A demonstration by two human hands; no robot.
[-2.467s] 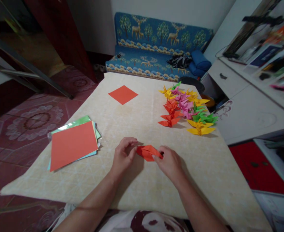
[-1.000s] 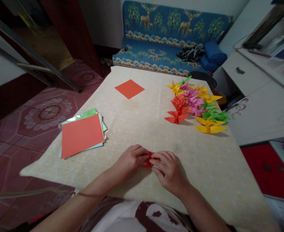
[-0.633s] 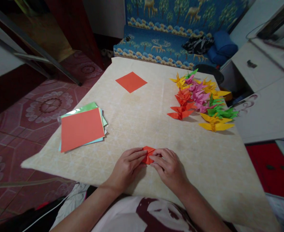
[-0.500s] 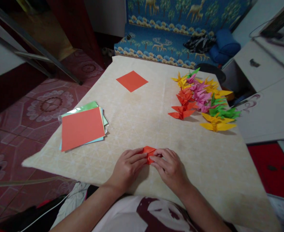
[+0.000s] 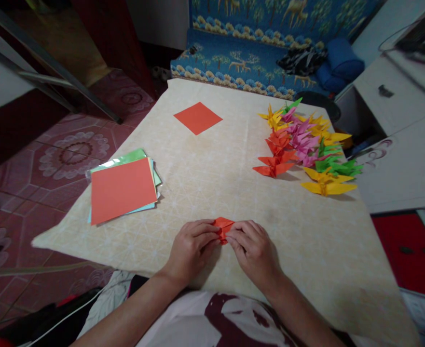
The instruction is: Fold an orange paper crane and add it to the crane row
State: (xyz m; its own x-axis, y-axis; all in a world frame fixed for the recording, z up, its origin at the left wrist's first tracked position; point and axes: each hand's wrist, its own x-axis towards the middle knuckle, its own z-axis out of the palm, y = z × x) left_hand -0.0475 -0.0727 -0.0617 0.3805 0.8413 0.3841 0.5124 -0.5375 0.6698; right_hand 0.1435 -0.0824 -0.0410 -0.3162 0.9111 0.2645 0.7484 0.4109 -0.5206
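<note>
A small piece of folded red origami paper [image 5: 224, 225] lies between my hands near the table's front edge. My left hand [image 5: 195, 243] is closed on its left side, with fingertips pressing the paper. On the right side, the fingers of my right hand [image 5: 253, 248] pinch it. My fingers hide part of the folds. Farther back, a flat red paper square [image 5: 198, 118] rests on the cloth with a corner toward me. To the left sits a stack of coloured paper [image 5: 123, 190], a red sheet on top and green and blue edges showing.
Folded paper cranes [image 5: 302, 140] in red, pink, yellow and green crowd the table's right side. A pale patterned cloth [image 5: 198, 188] covers the table. Behind it stands a seat with a blue deer-print cover [image 5: 230, 58], and white drawers [image 5: 396, 120] stand at right.
Both hands stay on the folded red paper, and the fingers shift only slightly. The view has tilted a little; nothing else on the table has moved.
</note>
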